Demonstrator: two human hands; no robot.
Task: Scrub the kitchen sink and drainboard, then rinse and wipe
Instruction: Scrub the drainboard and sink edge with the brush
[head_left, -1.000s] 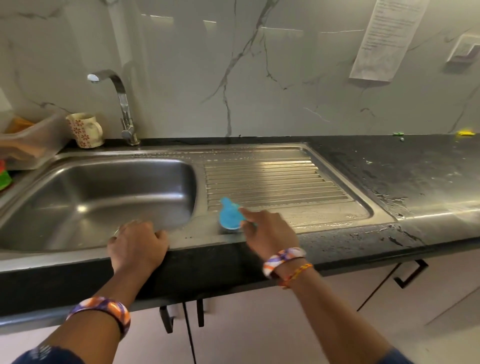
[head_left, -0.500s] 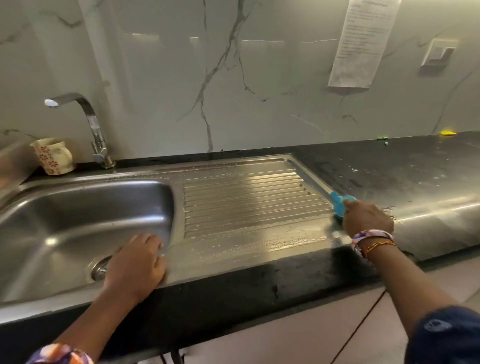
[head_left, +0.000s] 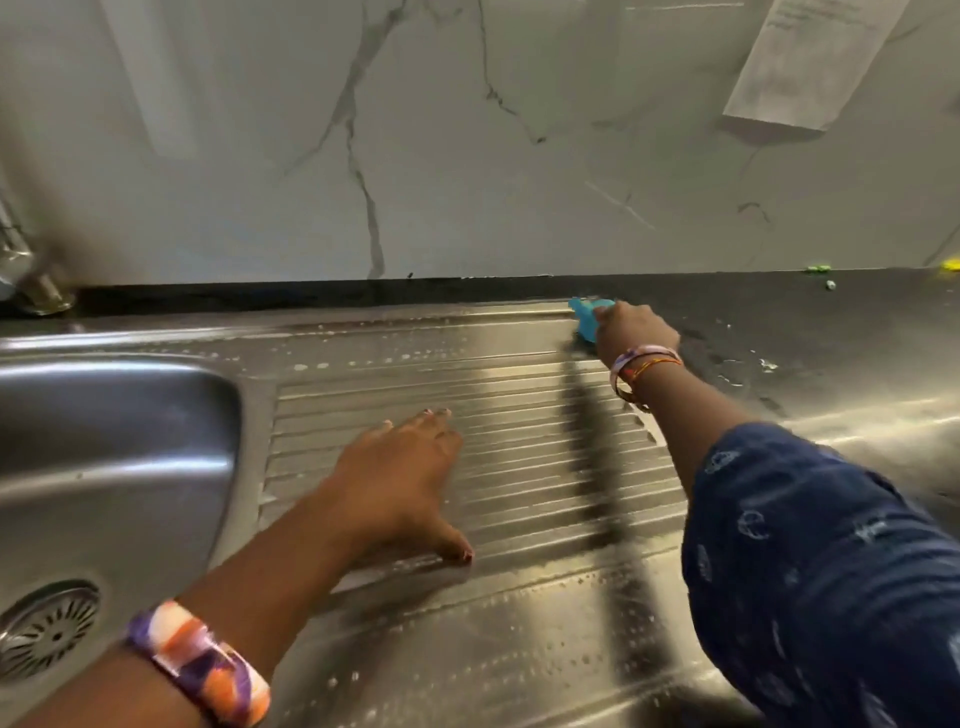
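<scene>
Drainboard (head_left: 519, 415) ran left-right beneath both hands: right hand (head_left: 634, 330) gripped blue scrubber (head_left: 587, 319) at its far right corner, left hand (head_left: 400, 467) lay flat, fingers spread, nearer the sink (head_left: 119, 431).

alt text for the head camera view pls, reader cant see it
A person's right hand grips a blue scrubber at the far right corner of a wet, ribbed stainless steel drainboard, while the left hand rests flat on the ribs beside the steel sink basin.
</scene>
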